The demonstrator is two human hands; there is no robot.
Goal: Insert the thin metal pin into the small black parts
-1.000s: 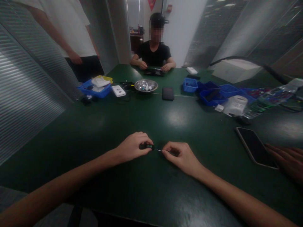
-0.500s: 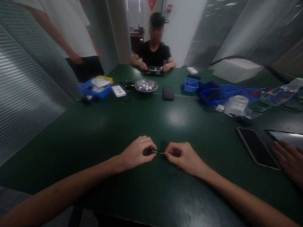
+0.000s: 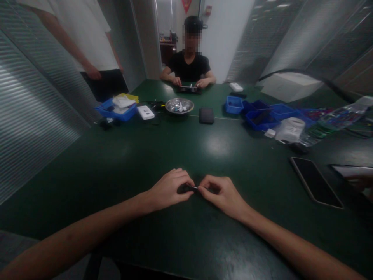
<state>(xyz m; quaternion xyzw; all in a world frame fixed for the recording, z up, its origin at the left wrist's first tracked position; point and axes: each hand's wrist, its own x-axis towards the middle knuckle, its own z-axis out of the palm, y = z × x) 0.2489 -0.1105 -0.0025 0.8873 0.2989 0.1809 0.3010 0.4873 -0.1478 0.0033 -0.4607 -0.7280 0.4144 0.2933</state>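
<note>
Two bare hands met near the front edge of the dark green table [image 3: 140, 147]. The left hand [image 3: 170, 189] was curled up tight, and its thumb and fingers pinched a small dark part [image 3: 186, 188]. The right hand [image 3: 221, 192] was curled up too, and its fingertips pinched a thin metal pin [image 3: 194, 188]. The tip of the pin touched the small dark part, right between the two hands and just above the table top. The part was too small and dim to tell what it was.

A little farther off to the right, a black phone [image 3: 316, 182] lay flat with its screen up. Just past it, at the right edge, another person's hand [image 3: 363, 181] was on a flat shiny sheet [image 3: 351, 170].

Across the middle of the table lay a small black square case [image 3: 206, 115], a round metal bowl [image 3: 179, 105] with little white bits in it, and a white power bank [image 3: 146, 112]. A blue tray [image 3: 116, 111] with white things in it sat on the left. Some more blue trays [image 3: 262, 114], a white device [image 3: 290, 130] and a clear plastic bottle [image 3: 335, 122] on its side were on the right.

At the far end, a person in a black shirt [image 3: 189, 67] sat with both hands on a dark flat thing. A person in a white shirt [image 3: 87, 39] stood at the far left.
</note>
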